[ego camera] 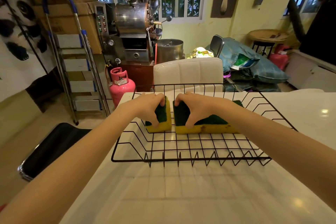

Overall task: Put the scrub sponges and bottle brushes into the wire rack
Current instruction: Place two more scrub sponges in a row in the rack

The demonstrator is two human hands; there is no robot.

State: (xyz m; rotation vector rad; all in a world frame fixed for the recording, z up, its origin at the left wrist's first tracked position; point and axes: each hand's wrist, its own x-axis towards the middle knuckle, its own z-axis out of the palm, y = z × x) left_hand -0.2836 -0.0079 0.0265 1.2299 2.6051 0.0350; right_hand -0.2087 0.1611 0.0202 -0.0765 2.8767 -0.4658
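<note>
A black wire rack [190, 159] sits on the white table [181, 196]. Inside it, towards the far side, lie yellow scrub sponges with dark green tops. My left hand [151, 103] grips the left sponge [163, 118], thumb on its near edge and fingers over the far edge. My right hand [194, 103] grips the middle sponge [181, 116] the same way. A third sponge [216, 123] lies flat against it to the right, partly under my right forearm. A green corner of another sponge [238, 103] shows behind my right wrist. No bottle brush is in view.
A white padded chair [188, 73] stands behind the table's far edge. A black chair seat [52, 149] is at my left. On the floor beyond are a pink gas cylinder [121, 85], a step ladder [76, 63] and a steel roasting machine [134, 23].
</note>
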